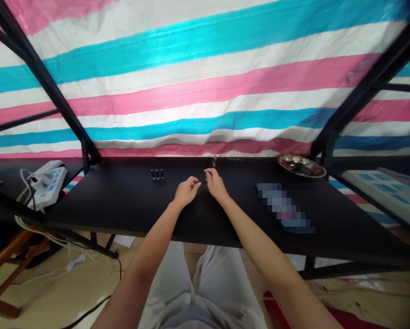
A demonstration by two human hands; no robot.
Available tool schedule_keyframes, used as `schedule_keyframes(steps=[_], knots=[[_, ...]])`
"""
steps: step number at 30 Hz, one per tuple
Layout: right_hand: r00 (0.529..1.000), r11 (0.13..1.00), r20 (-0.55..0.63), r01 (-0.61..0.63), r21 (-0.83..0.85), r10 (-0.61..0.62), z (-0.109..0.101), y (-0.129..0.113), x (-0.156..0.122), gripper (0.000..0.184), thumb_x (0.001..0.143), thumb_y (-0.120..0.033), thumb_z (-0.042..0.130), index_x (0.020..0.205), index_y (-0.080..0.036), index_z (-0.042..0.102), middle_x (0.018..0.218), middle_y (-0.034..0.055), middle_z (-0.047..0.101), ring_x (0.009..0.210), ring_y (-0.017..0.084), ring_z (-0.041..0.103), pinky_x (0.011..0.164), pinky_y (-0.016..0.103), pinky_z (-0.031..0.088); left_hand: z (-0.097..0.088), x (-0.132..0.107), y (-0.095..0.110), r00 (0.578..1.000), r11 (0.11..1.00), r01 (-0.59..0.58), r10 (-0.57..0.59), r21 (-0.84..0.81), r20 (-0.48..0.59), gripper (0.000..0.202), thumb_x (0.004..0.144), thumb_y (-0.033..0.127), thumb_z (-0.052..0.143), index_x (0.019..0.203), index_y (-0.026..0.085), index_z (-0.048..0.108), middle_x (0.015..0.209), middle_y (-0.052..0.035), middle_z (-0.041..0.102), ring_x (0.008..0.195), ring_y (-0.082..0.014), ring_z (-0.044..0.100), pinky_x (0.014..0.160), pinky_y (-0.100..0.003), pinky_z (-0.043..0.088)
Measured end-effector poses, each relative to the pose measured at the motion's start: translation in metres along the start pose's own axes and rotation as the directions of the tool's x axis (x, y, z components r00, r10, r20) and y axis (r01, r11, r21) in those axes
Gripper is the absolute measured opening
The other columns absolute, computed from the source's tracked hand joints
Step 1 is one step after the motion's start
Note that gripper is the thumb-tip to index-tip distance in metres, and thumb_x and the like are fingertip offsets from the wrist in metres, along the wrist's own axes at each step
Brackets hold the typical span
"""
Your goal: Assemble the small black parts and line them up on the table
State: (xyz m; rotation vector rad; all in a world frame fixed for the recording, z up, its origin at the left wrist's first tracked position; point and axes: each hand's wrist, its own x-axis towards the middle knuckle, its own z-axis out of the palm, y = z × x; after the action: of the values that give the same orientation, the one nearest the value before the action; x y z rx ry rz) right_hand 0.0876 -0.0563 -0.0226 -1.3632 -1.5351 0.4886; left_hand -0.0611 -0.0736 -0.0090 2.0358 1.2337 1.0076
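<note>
Over the middle of the black table, my left hand (187, 190) is closed in a pinch on a small, dark, thin piece (202, 183). The far end of that piece reaches the curled fingers of my right hand (215, 183), which also grip it. Its exact kind is too small to make out. To the left stand three short black cylinders with silvery middles (157, 174), in a row. Just beyond my right hand is a small clear object (214, 161), and a few tiny pale pieces (235, 160) lie along the back edge.
A shiny metal dish (301, 166) sits at the back right of the black table (116, 201). Nearer lies a blurred-out blue item (283, 208). A white power strip (49, 187) with cables is at left. Black frame posts and a striped sheet (191, 87) stand behind.
</note>
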Motion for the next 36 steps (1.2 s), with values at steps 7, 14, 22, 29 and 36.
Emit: schedule_keyframes(steps=[7, 14, 22, 29, 36], knots=[[1.0, 0.999, 0.023, 0.016, -0.037, -0.016, -0.003, -0.009, -0.003, 0.03, 0.085, -0.036, 0.031, 0.101, -0.021, 0.051, 0.064, 0.0007, 0.054, 0.058, 0.016, 0.053, 0.062, 0.027, 0.04, -0.004, -0.003, 0.004, 1.0, 0.999, -0.01, 0.01, 0.041, -0.003, 0.027, 0.085, 0.041, 0.037, 0.079, 0.02, 0.053, 0.057, 0.003, 0.056, 0.051, -0.01, 0.051, 0.056, -0.02, 0.038], [0.999, 1.0, 0.036, 0.005, -0.024, -0.004, -0.004, -0.011, -0.004, 0.032, 0.086, -0.037, 0.03, 0.102, -0.02, 0.052, 0.063, 0.0009, 0.056, 0.058, 0.017, 0.055, 0.062, 0.028, 0.041, -0.001, -0.002, 0.006, 0.997, 0.994, 0.079, -0.081, -0.075, -0.013, 0.037, 0.085, 0.048, 0.034, 0.063, 0.019, 0.044, 0.049, 0.0037, 0.053, 0.044, -0.0087, 0.049, 0.054, -0.02, 0.038], [1.0, 1.0, 0.009, 0.021, -0.013, -0.02, -0.002, -0.014, -0.005, 0.032, 0.086, -0.038, 0.03, 0.1, -0.02, 0.052, 0.058, -0.0008, 0.053, 0.055, 0.015, 0.053, 0.061, 0.027, 0.04, -0.001, 0.0, 0.009, 0.985, 0.958, 0.162, -0.173, -0.235, -0.024, 0.039, 0.084, 0.048, 0.034, 0.059, 0.019, 0.037, 0.043, 0.0051, 0.05, 0.034, -0.0069, 0.044, 0.046, -0.02, 0.036], [0.987, 0.996, -0.132, -0.085, 0.042, 0.09, -0.007, 0.002, 0.003, 0.029, 0.084, -0.037, 0.032, 0.095, -0.019, 0.052, 0.057, -0.0018, 0.051, 0.054, 0.014, 0.05, 0.061, 0.027, 0.039, -0.003, 0.01, -0.006, 0.937, 0.854, 0.223, -0.321, -0.47, -0.138, 0.027, 0.081, 0.042, 0.041, 0.067, 0.018, 0.038, 0.05, 0.0056, 0.053, 0.031, -0.0053, 0.043, 0.037, -0.017, 0.03], [0.999, 0.979, -0.047, 0.005, 0.203, 0.004, -0.005, -0.004, 0.002, 0.03, 0.084, -0.041, 0.036, 0.093, -0.017, 0.052, 0.058, -0.0036, 0.047, 0.055, 0.011, 0.047, 0.06, 0.025, 0.04, 0.002, 0.008, -0.004, 0.97, 0.89, 0.232, -0.244, -0.391, 0.02, 0.018, 0.072, 0.031, 0.057, 0.075, 0.016, 0.048, 0.056, 0.0045, 0.055, 0.034, -0.0043, 0.045, 0.038, -0.017, 0.034]])
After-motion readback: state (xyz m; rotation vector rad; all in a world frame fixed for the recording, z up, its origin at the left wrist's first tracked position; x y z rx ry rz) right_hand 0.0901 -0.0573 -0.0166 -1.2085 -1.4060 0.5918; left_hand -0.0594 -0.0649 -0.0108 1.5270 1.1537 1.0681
